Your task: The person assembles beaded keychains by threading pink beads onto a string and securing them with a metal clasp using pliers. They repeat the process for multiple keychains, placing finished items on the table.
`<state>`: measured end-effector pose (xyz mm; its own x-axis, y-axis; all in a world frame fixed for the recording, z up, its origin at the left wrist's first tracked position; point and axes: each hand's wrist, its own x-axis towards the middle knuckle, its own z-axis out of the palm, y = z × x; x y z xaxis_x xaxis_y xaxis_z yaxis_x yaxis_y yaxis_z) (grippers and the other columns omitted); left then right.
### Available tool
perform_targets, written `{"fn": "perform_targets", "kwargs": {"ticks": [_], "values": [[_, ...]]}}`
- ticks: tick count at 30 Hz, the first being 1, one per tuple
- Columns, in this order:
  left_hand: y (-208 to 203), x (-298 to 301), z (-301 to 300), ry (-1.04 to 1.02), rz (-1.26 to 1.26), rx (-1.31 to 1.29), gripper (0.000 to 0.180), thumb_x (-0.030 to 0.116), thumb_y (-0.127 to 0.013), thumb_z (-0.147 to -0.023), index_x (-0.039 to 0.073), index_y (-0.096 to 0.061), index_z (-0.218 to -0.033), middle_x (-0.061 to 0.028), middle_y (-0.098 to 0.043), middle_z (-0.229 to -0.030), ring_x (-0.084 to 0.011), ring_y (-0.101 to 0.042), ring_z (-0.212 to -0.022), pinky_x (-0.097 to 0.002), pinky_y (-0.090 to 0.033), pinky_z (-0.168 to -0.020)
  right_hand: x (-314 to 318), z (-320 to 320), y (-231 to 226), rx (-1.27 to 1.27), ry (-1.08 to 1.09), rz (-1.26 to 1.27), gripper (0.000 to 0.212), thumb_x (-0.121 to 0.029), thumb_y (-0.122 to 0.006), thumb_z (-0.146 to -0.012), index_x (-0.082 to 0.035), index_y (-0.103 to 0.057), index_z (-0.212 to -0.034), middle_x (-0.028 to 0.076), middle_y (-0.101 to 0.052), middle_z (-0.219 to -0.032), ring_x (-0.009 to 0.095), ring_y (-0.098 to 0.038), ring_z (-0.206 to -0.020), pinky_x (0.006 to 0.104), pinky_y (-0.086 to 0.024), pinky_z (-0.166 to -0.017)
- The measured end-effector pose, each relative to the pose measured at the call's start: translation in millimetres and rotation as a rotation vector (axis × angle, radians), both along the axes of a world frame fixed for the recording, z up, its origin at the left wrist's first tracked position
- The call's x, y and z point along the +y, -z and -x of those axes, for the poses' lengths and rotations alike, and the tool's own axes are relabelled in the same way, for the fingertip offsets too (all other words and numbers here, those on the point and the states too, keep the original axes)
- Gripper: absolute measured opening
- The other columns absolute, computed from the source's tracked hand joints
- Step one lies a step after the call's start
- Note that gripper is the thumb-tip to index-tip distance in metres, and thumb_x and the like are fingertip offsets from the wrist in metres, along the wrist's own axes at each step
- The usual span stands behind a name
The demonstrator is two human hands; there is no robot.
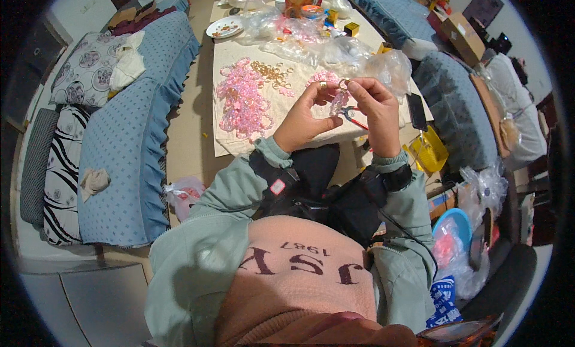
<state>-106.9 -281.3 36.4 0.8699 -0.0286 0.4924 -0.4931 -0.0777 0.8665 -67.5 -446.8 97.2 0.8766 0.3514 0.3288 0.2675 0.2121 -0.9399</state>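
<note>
Above the near edge of the table I hold a small gold-coloured ring (343,83) with a short pink bead strand (339,101) hanging from it. My right hand (381,110) pinches the ring between thumb and fingertips. My left hand (304,116) is curled round the other side, fingertips at the ring and strand, thumb lower down. Pliers (356,117) with red and blue handles lie just beyond and below the strand, partly hidden by my right hand. To the left spreads a large heap of pink bead strands (242,101), beside a scatter of gold-coloured clasps (273,73). A smaller pink pile (322,77) sits behind my hands.
Clear plastic bags (335,52) crowd the table's middle, near a white plate (225,27) and a red box (303,0). A dark phone (416,111) lies at the right edge, above a yellow basket (429,150). Blue-covered sofas (129,137) flank the table.
</note>
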Motion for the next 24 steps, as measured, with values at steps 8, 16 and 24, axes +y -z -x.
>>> {"fn": "perform_targets", "kwargs": {"ticks": [8,16,24], "values": [[-2,-5,7,0.048,0.102,0.070,0.041,0.002,-0.058,-0.090,0.002,-0.047,-0.129,-0.0069,-0.061,-0.115,-0.0158,-0.056,-0.110,-0.0310,-0.043,-0.098,0,0,-1,0.001,0.020,0.017,0.017,-0.020,-0.070,-0.091,-0.005,-0.070,-0.097,-0.004,-0.065,-0.086,0.002,-0.050,-0.073,0.0183,-0.039,-0.064],[-4,-2,6,0.075,0.119,0.072,0.034,0.003,-0.055,-0.092,0.002,-0.051,-0.126,-0.0081,-0.060,-0.117,-0.0164,-0.057,-0.111,-0.0317,-0.043,-0.100,0,1,-2,-0.005,-0.003,0.000,0.017,-0.023,-0.070,-0.090,-0.007,-0.070,-0.097,-0.006,-0.064,-0.083,0.000,-0.046,-0.069,0.0170,-0.034,-0.060],[-16,-4,8,0.045,0.141,0.050,0.034,0.010,-0.064,-0.090,0.004,-0.056,-0.123,-0.0068,-0.060,-0.115,-0.0160,-0.056,-0.113,-0.0329,-0.043,-0.098,1,3,-5,-0.016,-0.007,0.002,0.016,-0.023,-0.070,-0.091,-0.007,-0.070,-0.097,-0.005,-0.065,-0.085,0.001,-0.048,-0.070,0.0173,-0.036,-0.061]]}}
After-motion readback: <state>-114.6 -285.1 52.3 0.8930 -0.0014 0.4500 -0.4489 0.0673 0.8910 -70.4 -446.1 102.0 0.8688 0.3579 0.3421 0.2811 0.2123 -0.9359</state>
